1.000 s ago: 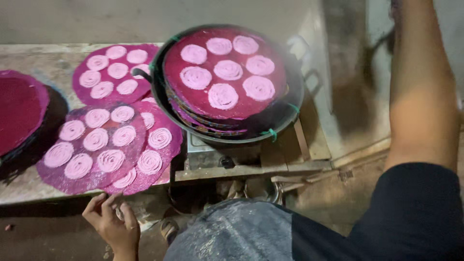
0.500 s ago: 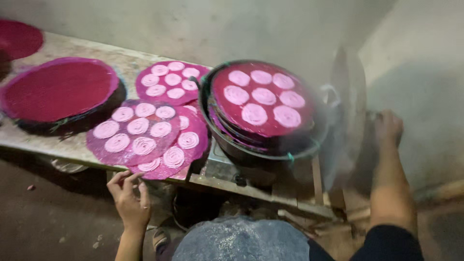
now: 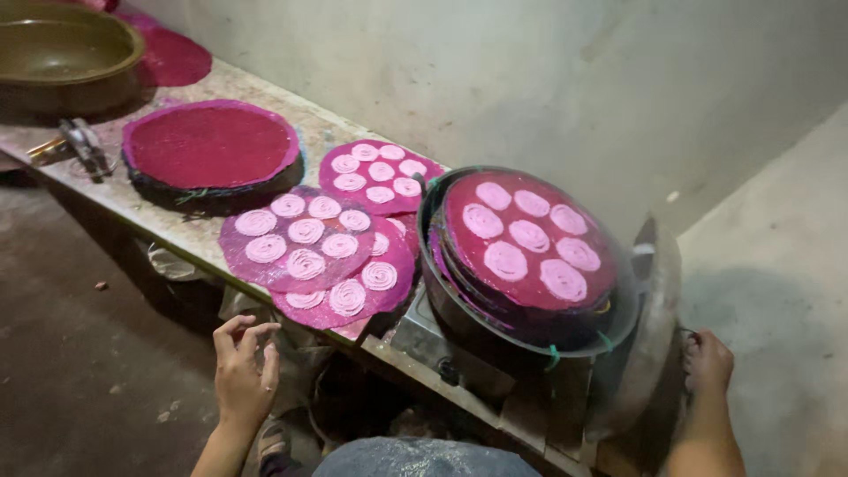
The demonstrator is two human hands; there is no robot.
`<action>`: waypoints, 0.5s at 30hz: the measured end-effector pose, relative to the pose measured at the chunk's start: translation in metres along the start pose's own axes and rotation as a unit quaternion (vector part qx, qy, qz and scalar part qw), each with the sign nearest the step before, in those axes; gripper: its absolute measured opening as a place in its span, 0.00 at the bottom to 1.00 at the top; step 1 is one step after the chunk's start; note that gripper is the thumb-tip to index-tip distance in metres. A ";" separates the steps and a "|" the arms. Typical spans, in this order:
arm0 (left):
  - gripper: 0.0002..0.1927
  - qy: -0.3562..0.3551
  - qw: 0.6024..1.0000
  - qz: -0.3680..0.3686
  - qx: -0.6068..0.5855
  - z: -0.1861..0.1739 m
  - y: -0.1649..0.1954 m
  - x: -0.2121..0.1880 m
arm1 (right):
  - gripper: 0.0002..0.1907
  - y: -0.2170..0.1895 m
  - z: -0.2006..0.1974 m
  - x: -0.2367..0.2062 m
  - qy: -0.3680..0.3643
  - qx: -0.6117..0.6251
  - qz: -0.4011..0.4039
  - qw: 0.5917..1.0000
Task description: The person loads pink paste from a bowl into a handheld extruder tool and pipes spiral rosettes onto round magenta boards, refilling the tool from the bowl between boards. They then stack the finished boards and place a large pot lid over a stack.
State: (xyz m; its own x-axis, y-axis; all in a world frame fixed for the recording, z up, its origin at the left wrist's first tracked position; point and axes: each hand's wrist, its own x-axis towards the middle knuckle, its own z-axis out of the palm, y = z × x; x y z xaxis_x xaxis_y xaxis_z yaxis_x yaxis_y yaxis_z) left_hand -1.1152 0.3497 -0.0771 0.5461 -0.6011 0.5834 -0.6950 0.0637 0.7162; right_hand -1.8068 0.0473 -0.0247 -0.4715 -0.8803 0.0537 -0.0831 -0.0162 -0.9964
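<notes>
A dark round pot (image 3: 442, 291) stands on a small stove (image 3: 437, 349) and holds a stack of pink round trays (image 3: 530, 238) topped with several pale spiral cakes. My left hand (image 3: 243, 367) hovers below the counter edge, fingers apart and empty, nearest the overlapping pink trays of spiral cakes (image 3: 305, 238). My right hand (image 3: 707, 362) is curled at the back of a large grey round lid (image 3: 654, 318) that stands on edge just right of the pot; its grip is partly hidden.
A stone counter (image 3: 168, 225) runs along the wall. On it sit another pink tray with cakes (image 3: 380, 172), a stack with a bare pink tray on top (image 3: 212, 146), a big metal bowl (image 3: 62, 49) and tongs (image 3: 84, 146). Dirt floor lies at lower left.
My right arm came down from beside the pot to the lid at its right. My left hand drew back from the counter edge. The view swung left and widened.
</notes>
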 end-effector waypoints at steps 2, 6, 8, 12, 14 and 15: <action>0.14 0.003 1.000 0.001 0.006 -0.004 0.000 -0.002 | 0.17 -0.002 0.001 -0.006 0.009 -0.083 -0.015 0.996; 0.13 -0.002 0.998 -0.056 -0.017 -0.001 -0.007 0.003 | 0.18 -0.008 0.012 -0.026 -0.014 -0.015 0.126 0.992; 0.13 0.007 0.998 -0.053 -0.028 0.005 -0.014 0.009 | 0.25 -0.013 0.023 -0.036 -0.020 0.031 0.201 0.979; 0.13 0.004 1.000 0.007 -0.027 0.015 -0.028 0.023 | 0.22 -0.019 0.039 -0.044 0.017 -0.027 0.202 0.979; 0.13 -0.013 0.999 0.024 -0.024 0.021 -0.031 0.035 | 0.20 -0.017 0.034 -0.040 0.033 -0.054 0.175 0.983; 0.13 -0.018 0.999 0.036 -0.016 0.022 -0.032 0.043 | 0.19 -0.014 0.028 -0.038 0.038 -0.081 0.150 0.985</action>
State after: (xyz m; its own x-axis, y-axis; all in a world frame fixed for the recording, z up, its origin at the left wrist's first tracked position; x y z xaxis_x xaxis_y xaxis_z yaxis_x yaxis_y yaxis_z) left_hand -1.0799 0.3043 -0.0837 0.4772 -0.6230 0.6198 -0.7168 0.1322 0.6847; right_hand -1.7634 0.0675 -0.0144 -0.5606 -0.7954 -0.2304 -0.0665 0.3206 -0.9449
